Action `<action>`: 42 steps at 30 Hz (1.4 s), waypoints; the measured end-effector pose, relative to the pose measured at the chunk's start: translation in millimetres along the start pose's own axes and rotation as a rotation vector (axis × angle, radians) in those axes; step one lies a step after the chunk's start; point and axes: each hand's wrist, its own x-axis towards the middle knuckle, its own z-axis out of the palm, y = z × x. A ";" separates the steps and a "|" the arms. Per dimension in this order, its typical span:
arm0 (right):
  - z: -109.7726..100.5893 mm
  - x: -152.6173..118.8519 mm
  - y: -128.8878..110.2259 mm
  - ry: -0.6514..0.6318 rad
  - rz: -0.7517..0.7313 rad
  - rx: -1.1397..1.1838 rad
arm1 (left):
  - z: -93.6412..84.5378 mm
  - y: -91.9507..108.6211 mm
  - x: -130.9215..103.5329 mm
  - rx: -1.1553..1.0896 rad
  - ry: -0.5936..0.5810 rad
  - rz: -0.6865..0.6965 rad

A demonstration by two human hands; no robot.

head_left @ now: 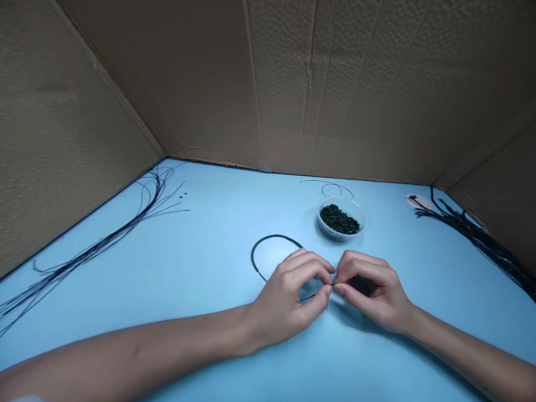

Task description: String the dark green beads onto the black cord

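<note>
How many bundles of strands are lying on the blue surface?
2: a bundle of thin dark strands at the left and a thicker dark bundle at the right. Both run out of frame.

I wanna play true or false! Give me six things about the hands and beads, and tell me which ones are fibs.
1. The left hand and right hand have their fingertips close together. True.
2. Dark beads sit inside a round tub. True.
3. The tub is tipped over. False: it stands upright.
4. The looped string has beads all along it. False: a bare stretch shows beside the left hand.
5. Thin dark strands lie at the picture's left. True.
6. The table is red. False: it's light blue.
</note>
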 end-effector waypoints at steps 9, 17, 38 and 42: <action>-0.1 0.1 -0.6 0.015 0.019 -0.008 | 0.4 1.1 0.4 -0.018 -0.002 -0.030; -1.1 -0.3 0.5 0.032 0.034 -0.021 | 0.2 2.2 0.2 -0.036 0.006 -0.062; -93.7 76.2 10.8 -0.100 0.328 -1.126 | 0.2 1.1 -1.1 -0.060 -0.010 -0.097; -83.3 95.8 19.1 -0.282 0.381 -1.263 | 0.6 1.5 -1.9 -0.052 -0.009 -0.088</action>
